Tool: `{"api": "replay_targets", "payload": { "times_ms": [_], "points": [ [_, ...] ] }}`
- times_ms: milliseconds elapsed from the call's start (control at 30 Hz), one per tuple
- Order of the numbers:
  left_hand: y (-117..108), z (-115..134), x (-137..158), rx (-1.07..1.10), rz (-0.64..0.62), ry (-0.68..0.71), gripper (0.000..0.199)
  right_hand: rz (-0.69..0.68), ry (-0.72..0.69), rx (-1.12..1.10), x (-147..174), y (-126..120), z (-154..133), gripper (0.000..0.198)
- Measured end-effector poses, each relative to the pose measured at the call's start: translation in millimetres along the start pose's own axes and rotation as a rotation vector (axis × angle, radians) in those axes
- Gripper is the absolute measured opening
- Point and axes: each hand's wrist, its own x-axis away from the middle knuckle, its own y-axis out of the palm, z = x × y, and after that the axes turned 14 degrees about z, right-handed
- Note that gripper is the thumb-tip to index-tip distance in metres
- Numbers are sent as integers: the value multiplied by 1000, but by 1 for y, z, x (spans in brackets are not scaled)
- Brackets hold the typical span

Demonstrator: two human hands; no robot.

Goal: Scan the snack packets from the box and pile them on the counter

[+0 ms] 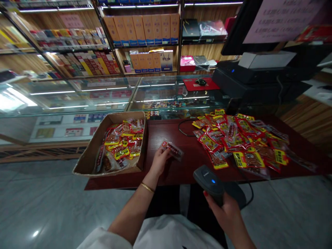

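The person's left hand [160, 159] pinches one end of a clear-and-red snack packet [174, 151] between thumb and fingers. The packet is located over the bare middle of the dark red table [162, 131]; from where I stand, I cannot tell whether it touches the surface. A gold bangle [147, 187] encircles the left wrist.

The right hand [225, 207] is wrapped around the handle of a dark handheld scanner [211, 181], thumb along its side. A blue indicator is lit on the scanner's upper face. The unit is held at the near edge of the table, its head angled toward the packet but apart from it.

An open cardboard box [92, 154], to the left of the packet, contains red and yellow packets. A loose pile of similar packets [228, 135] covers the right part of the table. A black cable [181, 129] curves out beside the pile.

Beyond the table, a glass display counter [109, 93] supports a red mat [192, 84], on which a black mouse [200, 82] rests.
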Motion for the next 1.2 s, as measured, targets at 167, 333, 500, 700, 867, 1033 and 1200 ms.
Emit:
{"api": "replay_targets", "payload": {
  "times_ms": [167,333,500,700,867,1033,1200],
  "points": [
    [-7,-5,4,114,-93,42,41,-25,20,-4,-2,4,3,49],
    [-7,4,12,143,-209,2,41,-102,117,-124,-6,10,-1,48],
    [-8,8,14,138,-273,-48,34,-102,198,-160,-7,15,-7,46],
    [-9,8,14,126,-302,-74,36,-100,198,-149,-10,19,-6,51],
    [-8,6,11,143,-286,-78,35,-104,214,-133,-10,20,-2,51],
    [-7,4,8,162,-255,-97,35,-105,216,-140,-11,19,1,53],
    [-6,7,9,123,-247,-96,35,-101,217,-156,-12,19,0,53]
  ]
}}
